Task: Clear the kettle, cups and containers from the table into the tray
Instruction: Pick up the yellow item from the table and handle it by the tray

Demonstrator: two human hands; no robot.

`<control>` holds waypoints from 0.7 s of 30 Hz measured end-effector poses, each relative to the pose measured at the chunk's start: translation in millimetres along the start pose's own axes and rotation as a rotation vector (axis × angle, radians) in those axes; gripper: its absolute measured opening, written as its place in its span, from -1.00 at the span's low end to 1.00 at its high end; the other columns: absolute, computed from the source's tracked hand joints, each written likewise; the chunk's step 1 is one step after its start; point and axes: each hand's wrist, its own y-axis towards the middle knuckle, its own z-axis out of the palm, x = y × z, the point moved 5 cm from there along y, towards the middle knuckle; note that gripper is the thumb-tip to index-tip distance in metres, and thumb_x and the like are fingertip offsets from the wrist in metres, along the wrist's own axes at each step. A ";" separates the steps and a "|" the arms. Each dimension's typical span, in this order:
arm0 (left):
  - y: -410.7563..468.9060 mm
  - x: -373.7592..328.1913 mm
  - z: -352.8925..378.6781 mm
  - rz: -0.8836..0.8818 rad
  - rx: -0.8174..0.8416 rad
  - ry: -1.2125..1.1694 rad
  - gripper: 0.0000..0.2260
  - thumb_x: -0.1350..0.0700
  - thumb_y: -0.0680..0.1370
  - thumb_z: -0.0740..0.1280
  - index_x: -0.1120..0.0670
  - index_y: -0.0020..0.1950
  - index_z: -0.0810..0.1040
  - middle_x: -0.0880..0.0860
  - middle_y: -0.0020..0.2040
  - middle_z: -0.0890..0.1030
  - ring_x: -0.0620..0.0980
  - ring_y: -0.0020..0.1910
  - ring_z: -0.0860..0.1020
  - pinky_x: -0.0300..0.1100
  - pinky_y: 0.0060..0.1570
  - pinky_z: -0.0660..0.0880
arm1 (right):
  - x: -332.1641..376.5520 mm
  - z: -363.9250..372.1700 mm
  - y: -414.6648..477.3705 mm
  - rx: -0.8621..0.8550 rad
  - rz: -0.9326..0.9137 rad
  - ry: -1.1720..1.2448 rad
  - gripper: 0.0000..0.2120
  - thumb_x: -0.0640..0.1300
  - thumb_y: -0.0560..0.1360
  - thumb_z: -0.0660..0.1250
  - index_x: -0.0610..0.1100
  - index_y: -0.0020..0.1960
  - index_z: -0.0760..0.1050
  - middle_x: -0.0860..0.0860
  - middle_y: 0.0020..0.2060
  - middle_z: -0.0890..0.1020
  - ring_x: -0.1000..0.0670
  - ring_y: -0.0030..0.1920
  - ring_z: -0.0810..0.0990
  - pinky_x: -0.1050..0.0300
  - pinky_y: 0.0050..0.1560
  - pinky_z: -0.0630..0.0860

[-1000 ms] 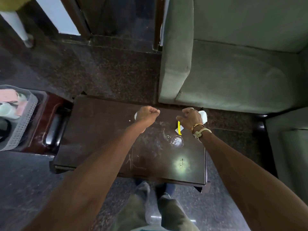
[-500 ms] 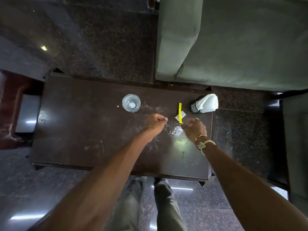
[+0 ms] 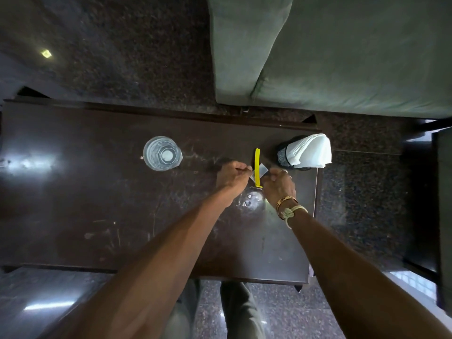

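Note:
A dark wooden table (image 3: 97,204) fills the middle of the head view. A clear drinking glass (image 3: 162,154) stands upright on it, left of my hands. My left hand (image 3: 231,176) and my right hand (image 3: 278,184) meet over the table's right part, fingers curled. Between them they pinch a small clear packet (image 3: 261,171) with a yellow strip (image 3: 257,162), left hand on its left corner, right hand on its right edge. A second clear glass (image 3: 252,200) shows between my wrists, partly hidden. The tray is out of view.
A black holder with white napkins (image 3: 308,154) stands at the table's far right corner. A grey-green sofa (image 3: 342,57) lies just beyond the table. Dark speckled floor (image 3: 122,57) surrounds the table, and my legs (image 3: 239,311) stand at the near edge.
The view has swung right and down, so the grey tray at the left has left the frame. Both hands have drawn together around the small packet with the yellow strip.

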 end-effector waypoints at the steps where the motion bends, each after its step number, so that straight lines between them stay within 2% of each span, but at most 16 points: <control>1: 3.9 -0.5 2.4 -0.006 -0.012 -0.014 -0.78 -0.01 0.55 0.39 0.04 0.13 0.65 -0.05 0.03 0.68 -0.08 0.01 0.62 -0.25 0.01 0.50 | -1.6 1.6 4.0 0.007 -0.003 -0.002 -0.87 -0.23 0.47 0.26 -0.20 -0.07 0.58 -0.20 -0.06 0.65 -0.28 0.02 0.56 0.12 -0.14 0.37; 3: 10.7 -1.6 8.2 -0.006 -0.018 -0.046 -0.80 0.04 0.55 0.38 0.04 0.14 0.65 -0.03 0.05 0.70 -0.08 0.02 0.63 -0.25 0.01 0.52 | -3.2 2.9 9.8 0.015 -0.018 -0.003 -0.86 -0.24 0.47 0.26 -0.20 -0.05 0.58 -0.21 -0.04 0.65 -0.30 0.03 0.55 0.10 -0.14 0.36; 7: 16.7 -7.2 18.5 0.005 -0.011 -0.070 -0.80 0.11 0.55 0.35 0.03 0.16 0.64 -0.05 -0.01 0.69 -0.16 -0.17 0.60 -0.45 -0.27 0.44 | -1.3 2.8 17.4 0.005 -0.045 0.045 -0.80 -0.20 0.49 0.27 -0.14 0.08 0.60 -0.19 0.03 0.66 -0.28 0.10 0.55 0.11 -0.09 0.36; 11: 19.2 -6.2 31.1 0.007 0.012 -0.036 -0.80 0.09 0.53 0.34 -0.01 0.13 0.65 0.00 0.04 0.70 0.01 0.01 0.65 -0.15 0.05 0.57 | 1.9 5.5 22.0 0.007 -0.066 0.099 -0.77 -0.11 0.57 0.26 -0.14 0.14 0.60 -0.18 0.08 0.65 -0.25 0.14 0.54 0.10 -0.05 0.37; 14: 18.0 -3.5 35.6 0.003 0.015 -0.049 -0.80 0.10 0.55 0.33 0.00 0.14 0.65 0.01 -0.01 0.71 0.00 -0.07 0.66 -0.12 0.02 0.59 | 2.8 8.6 21.7 0.002 -0.078 0.117 -0.75 -0.12 0.49 0.26 -0.13 0.09 0.62 -0.18 0.01 0.68 -0.25 0.08 0.57 0.05 0.01 0.50; 17: 16.6 1.8 36.2 0.004 0.017 -0.045 -0.79 0.11 0.55 0.32 -0.01 0.15 0.66 0.00 0.01 0.71 0.01 -0.03 0.66 -0.14 -0.01 0.60 | 3.0 12.7 18.6 0.032 -0.079 0.148 -0.71 -0.22 0.46 0.24 -0.11 0.09 0.64 -0.16 -0.03 0.69 -0.24 0.03 0.61 -0.09 0.07 0.58; 19: 11.6 5.5 34.9 -0.021 0.028 -0.058 -0.78 0.13 0.55 0.31 -0.02 0.15 0.66 0.00 0.00 0.71 0.00 -0.05 0.66 -0.19 -0.09 0.59 | 2.4 15.8 15.7 0.049 -0.091 0.114 -0.69 -0.27 0.47 0.24 -0.10 0.12 0.64 -0.16 0.00 0.69 -0.24 0.06 0.59 -0.07 0.11 0.55; 21: 6.7 8.5 31.8 -0.044 0.022 -0.080 -0.77 0.16 0.51 0.31 -0.04 0.09 0.68 -0.02 -0.05 0.72 0.01 -0.07 0.67 -0.15 -0.07 0.61 | 2.2 18.2 12.6 0.054 -0.106 0.096 -0.68 -0.27 0.46 0.24 -0.06 0.11 0.65 -0.16 0.00 0.69 -0.24 0.08 0.58 0.04 0.07 0.52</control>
